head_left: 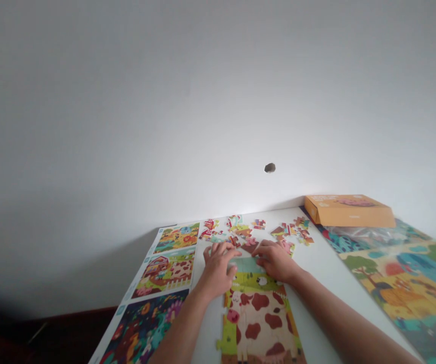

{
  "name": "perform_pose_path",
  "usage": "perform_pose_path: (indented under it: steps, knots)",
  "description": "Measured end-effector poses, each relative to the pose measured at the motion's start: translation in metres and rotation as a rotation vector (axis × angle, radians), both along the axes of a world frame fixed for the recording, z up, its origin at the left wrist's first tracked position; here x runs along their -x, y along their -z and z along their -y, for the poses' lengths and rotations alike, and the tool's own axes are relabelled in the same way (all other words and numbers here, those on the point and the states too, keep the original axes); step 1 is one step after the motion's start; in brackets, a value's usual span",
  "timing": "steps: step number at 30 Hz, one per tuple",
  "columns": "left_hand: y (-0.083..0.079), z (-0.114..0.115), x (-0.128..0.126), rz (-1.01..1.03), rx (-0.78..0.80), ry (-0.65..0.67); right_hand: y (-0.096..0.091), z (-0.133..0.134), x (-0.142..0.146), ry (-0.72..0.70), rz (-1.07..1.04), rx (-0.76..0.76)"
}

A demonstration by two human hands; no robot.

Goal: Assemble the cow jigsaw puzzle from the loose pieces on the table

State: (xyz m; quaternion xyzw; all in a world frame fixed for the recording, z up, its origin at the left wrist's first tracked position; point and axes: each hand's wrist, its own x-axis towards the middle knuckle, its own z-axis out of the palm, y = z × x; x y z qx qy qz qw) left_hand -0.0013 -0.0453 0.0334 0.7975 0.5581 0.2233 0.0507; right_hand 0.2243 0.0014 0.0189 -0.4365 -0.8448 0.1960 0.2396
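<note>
A partly joined jigsaw puzzle (255, 318) of a brown-spotted cow lies flat before me, with a sheep, green grass and pale sky above the cow. My left hand (219, 265) rests at its upper left corner, fingers stretched to the right and thumb apart. At the upper right edge is my right hand (276, 259), its fingers bent and their tips touching the sky part. Neither hand shows a piece lifted off the table. Just beyond my fingers lie loose puzzle pieces (242, 231), some partly covered by the hands.
Picture sheets (168, 278) with farm, savanna and night scenes lie along the left. On the right stands an orange box (350, 210), with a clear plastic bag (377, 235) and an animal puzzle (410, 288) in front. A white wall (218, 111) with a hole backs the table.
</note>
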Motion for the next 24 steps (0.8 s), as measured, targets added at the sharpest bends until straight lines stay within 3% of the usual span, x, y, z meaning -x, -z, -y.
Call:
perform_pose_path:
  steps: [7,14,19,21,24]
  knots:
    - [-0.001,0.007,-0.014,0.061,0.132,0.352,0.005,-0.004,-0.003,0.062,-0.104,-0.055]
    - [-0.013,0.010,-0.016,0.016,0.206,0.336,0.000,0.002,0.001,0.043,-0.120,-0.031]
    - [-0.014,0.010,-0.012,0.012,0.219,0.326,-0.007,0.013,0.007,0.046,-0.019,-0.014]
    - [-0.012,0.009,-0.011,0.002,0.225,0.333,-0.011,0.018,0.011,0.108,0.049,-0.005]
    - [-0.010,0.009,-0.010,-0.014,0.241,0.340,-0.016,0.028,0.018,0.330,0.178,-0.027]
